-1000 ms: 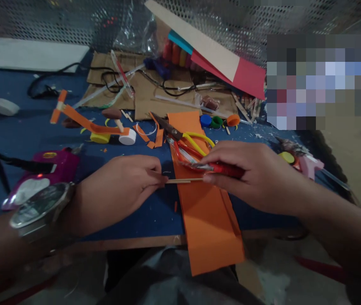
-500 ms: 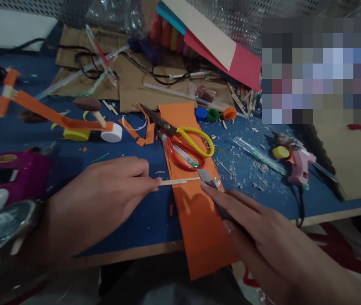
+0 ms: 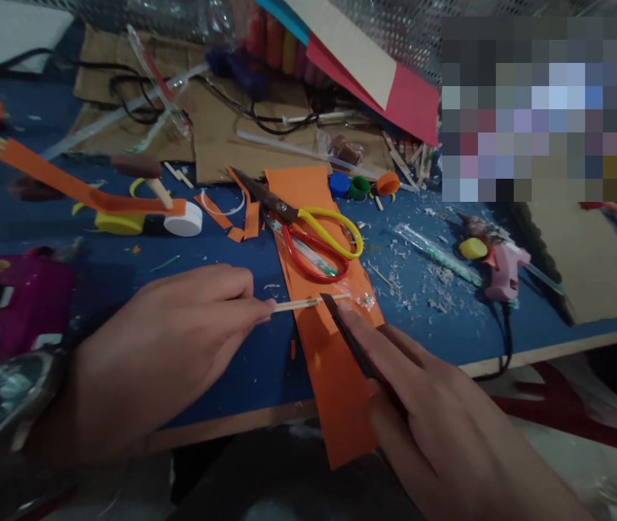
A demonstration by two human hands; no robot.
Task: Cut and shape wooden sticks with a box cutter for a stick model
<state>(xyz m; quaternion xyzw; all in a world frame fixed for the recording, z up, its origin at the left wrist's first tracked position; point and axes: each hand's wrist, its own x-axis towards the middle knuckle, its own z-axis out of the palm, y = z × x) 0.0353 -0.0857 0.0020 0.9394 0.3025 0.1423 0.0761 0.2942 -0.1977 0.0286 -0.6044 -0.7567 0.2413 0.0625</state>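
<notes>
Between its thumb and fingers my left hand [image 3: 194, 333] pinches thin wooden sticks [image 3: 292, 306], which point right across an orange paper strip [image 3: 335, 376]. My right hand [image 3: 422, 405] grips a utility knife [image 3: 360, 351], its forefinger laid along the top. The dark blade tip meets the sticks near their middle; the longer stick reaches past the blade. Just above lie scissors [image 3: 287, 211] with one red and one yellow handle, resting on the orange strip. A clear plastic sleeve with green bits lies partly under the handles.
An orange paper model [image 3: 85, 192] with bottle-cap wheels stands at the left, above a purple box [image 3: 9, 311]. Coloured caps [image 3: 360, 187] sit behind the strip. A pink glue gun [image 3: 504, 271] lies at the right beside cardboard [image 3: 596, 268]. White shavings litter the blue tabletop.
The knife blade has moved left along the sticks, from near their right end to about the middle. My left hand keeps its pinch. The whole view has shifted slightly.
</notes>
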